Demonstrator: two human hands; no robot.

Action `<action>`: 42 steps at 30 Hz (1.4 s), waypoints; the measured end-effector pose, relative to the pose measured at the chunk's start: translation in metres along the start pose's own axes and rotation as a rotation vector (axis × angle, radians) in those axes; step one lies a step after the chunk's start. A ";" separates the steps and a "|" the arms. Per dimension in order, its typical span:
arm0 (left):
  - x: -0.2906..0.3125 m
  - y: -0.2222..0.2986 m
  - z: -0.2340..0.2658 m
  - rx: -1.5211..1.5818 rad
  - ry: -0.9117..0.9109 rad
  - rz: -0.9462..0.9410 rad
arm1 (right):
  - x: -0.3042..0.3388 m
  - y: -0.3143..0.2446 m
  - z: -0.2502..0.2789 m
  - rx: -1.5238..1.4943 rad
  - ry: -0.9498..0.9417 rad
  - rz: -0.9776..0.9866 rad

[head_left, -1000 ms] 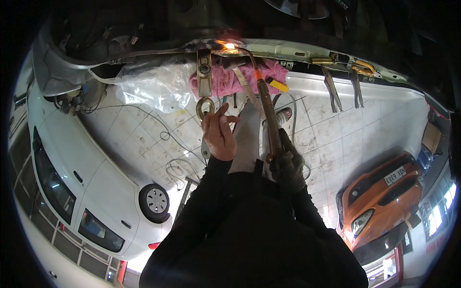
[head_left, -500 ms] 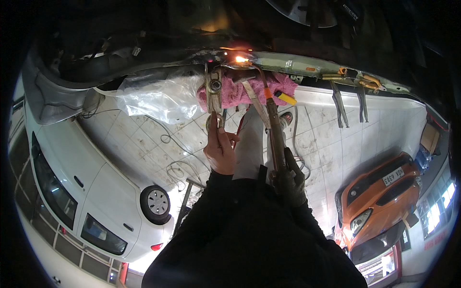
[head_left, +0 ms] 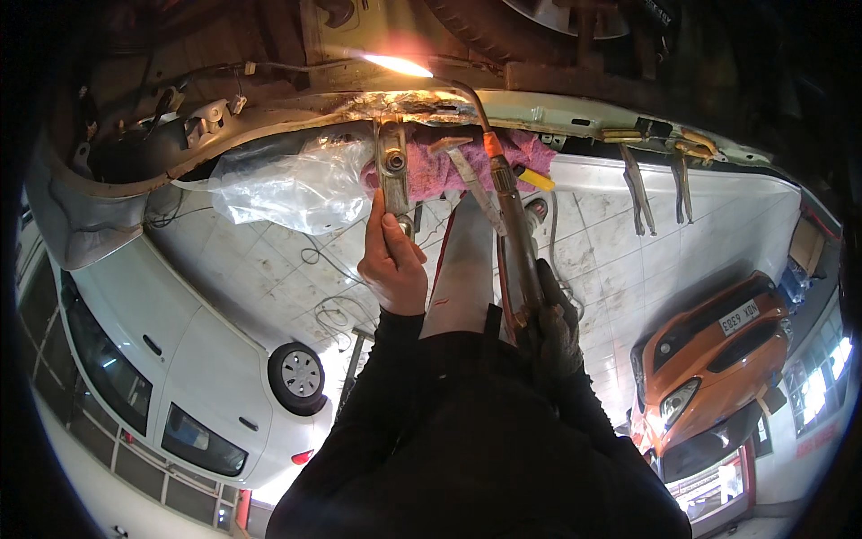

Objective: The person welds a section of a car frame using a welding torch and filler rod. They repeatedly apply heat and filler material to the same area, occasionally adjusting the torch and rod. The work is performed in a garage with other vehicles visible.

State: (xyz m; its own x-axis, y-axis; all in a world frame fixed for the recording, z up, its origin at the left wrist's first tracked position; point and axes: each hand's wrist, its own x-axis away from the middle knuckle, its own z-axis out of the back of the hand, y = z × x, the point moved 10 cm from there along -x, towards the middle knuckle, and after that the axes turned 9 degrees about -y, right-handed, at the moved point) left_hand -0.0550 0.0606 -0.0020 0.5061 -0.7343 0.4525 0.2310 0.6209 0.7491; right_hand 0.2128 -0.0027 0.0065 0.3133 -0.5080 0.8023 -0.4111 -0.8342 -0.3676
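My bare left hand (head_left: 395, 269) is closed around the lower end of a worn metal clamp (head_left: 393, 163) with a round bolt in its face. The clamp's top reaches the scorched edge of a car body panel (head_left: 530, 106). In my gloved right hand (head_left: 558, 322) is a gas torch (head_left: 512, 207), gripped by its handle. Its bent nozzle points left over the panel edge, and a bright flame (head_left: 398, 65) shoots from it. A hammer (head_left: 469, 171) lies against a pink cloth (head_left: 431, 171) between clamp and torch.
Clear plastic sheeting (head_left: 292, 184) hangs left of the clamp. Two locking pliers (head_left: 636, 190) hang from the panel at right, and a yellow-handled tool (head_left: 536, 179) rests by the cloth. Hoses (head_left: 337, 310) cross the tiled floor. A white car (head_left: 180, 359) and an orange car (head_left: 709, 359) stand behind.
The torch nozzle has risen from the panel edge, and its flame now stretches left above it. My left hand has shifted slightly left and up along the clamp.
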 end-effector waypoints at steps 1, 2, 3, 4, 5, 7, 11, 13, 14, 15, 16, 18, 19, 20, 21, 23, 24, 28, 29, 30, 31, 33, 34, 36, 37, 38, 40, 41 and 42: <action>0.000 0.000 0.001 0.028 -0.011 0.032 | -0.004 -0.003 -0.002 0.060 -0.016 0.005; 0.001 -0.003 0.004 0.122 0.028 0.077 | -0.007 -0.006 -0.003 0.121 -0.026 0.017; 0.001 0.009 0.009 0.082 0.025 0.038 | -0.010 -0.007 0.005 0.301 -0.019 0.087; -0.001 0.023 0.018 0.044 0.022 -0.001 | -0.013 0.001 0.017 0.483 -0.012 0.156; -0.001 0.036 0.029 -0.002 0.023 -0.040 | -0.014 0.003 0.017 0.500 -0.020 0.150; -0.001 0.047 0.052 0.016 0.075 -0.064 | -0.012 -0.004 0.007 0.383 -0.041 0.069; -0.013 0.096 0.109 0.125 0.297 -0.146 | -0.007 0.006 -0.002 0.039 -0.090 -0.057; -0.010 0.122 0.143 0.210 0.349 -0.279 | -0.007 0.003 0.000 0.030 -0.139 -0.092; -0.005 0.140 0.157 0.083 0.408 -0.337 | -0.007 0.003 -0.001 0.034 -0.172 -0.115; 0.000 0.156 0.164 -0.046 0.465 -0.394 | -0.008 0.005 -0.001 0.039 -0.136 -0.107; 0.006 0.155 0.158 -0.123 0.571 -0.433 | -0.010 0.010 -0.003 0.043 -0.100 -0.099; -0.016 0.121 0.143 -0.369 0.321 -0.380 | -0.012 0.018 0.002 0.024 -0.104 -0.053; -0.030 0.103 0.125 -0.415 0.183 -0.335 | -0.015 0.021 0.006 0.004 -0.156 -0.024; -0.037 0.089 0.110 -0.350 0.121 -0.322 | -0.015 0.020 0.007 -0.017 -0.202 0.009; -0.041 0.079 0.094 -0.289 0.062 -0.308 | -0.015 0.021 0.008 -0.009 -0.181 0.006; -0.049 0.044 0.087 -0.140 0.063 -0.080 | -0.015 0.021 0.009 0.008 -0.137 -0.001; -0.053 0.036 0.084 -0.152 0.056 -0.078 | -0.014 0.019 0.009 0.049 -0.139 -0.008; -0.064 0.013 0.075 -0.056 0.096 -0.058 | -0.014 0.016 0.008 0.128 -0.153 -0.024; -0.066 0.011 0.072 -0.026 0.082 -0.029 | -0.013 0.016 0.009 0.125 -0.150 -0.023; -0.067 0.009 0.069 0.004 0.068 0.000 | -0.013 0.016 0.008 0.104 -0.151 -0.031; -0.068 0.006 0.066 0.034 0.054 0.028 | -0.012 0.017 0.007 0.082 -0.153 -0.038; -0.071 -0.002 0.066 0.055 0.051 0.025 | -0.013 0.016 0.006 0.040 -0.167 -0.017; -0.072 -0.004 0.066 0.063 0.051 0.025 | -0.014 0.018 0.007 0.019 -0.180 0.012; -0.073 -0.006 0.065 0.073 0.050 0.022 | -0.014 0.017 0.007 0.002 -0.176 0.016; -0.073 -0.006 0.064 0.076 0.052 0.018 | -0.013 0.018 0.008 0.006 -0.163 -0.008; -0.073 -0.007 0.065 0.076 0.056 0.017 | -0.012 0.019 0.008 0.009 -0.151 -0.036; -0.073 -0.011 0.064 0.088 0.046 0.035 | -0.011 0.019 0.008 0.015 -0.140 -0.035; -0.073 -0.012 0.063 0.094 0.038 0.044 | -0.010 0.019 0.009 0.017 -0.132 -0.034; -0.074 -0.012 0.062 0.087 0.031 0.038 | -0.011 0.017 0.008 0.029 -0.140 -0.013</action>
State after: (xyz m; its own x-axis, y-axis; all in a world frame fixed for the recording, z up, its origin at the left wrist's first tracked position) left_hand -0.1463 0.0905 -0.0139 0.5385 -0.7009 0.4676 0.1390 0.6213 0.7711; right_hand 0.2090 -0.0126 -0.0120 0.4358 -0.5203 0.7344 -0.3818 -0.8458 -0.3726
